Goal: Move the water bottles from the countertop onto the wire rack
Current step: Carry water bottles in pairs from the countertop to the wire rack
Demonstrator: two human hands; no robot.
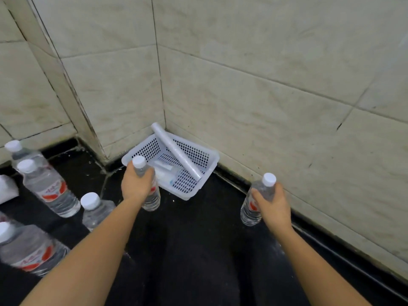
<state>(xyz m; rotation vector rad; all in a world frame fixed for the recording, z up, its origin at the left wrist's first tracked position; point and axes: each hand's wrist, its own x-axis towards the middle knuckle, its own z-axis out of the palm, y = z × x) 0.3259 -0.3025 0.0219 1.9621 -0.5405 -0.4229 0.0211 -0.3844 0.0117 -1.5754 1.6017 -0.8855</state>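
Observation:
My left hand (136, 184) grips a clear water bottle (152, 198) with a white cap and a red label, held upright over the black countertop (198, 239). My right hand (272, 204) grips a second such bottle (250, 208) near the right wall. Several more bottles stand on the countertop at the left: one at the back (19, 154), one in front of it (50, 191), one beside my left forearm (95, 209) and one at the lower left edge (28, 248). No wire rack is in view.
A white perforated plastic basket (198, 160) sits in the tiled corner, with a roll of plastic wrap (176, 151) leaning across it and small packets inside. Beige tiled walls close the back and right. A white object (6, 188) lies at the far left.

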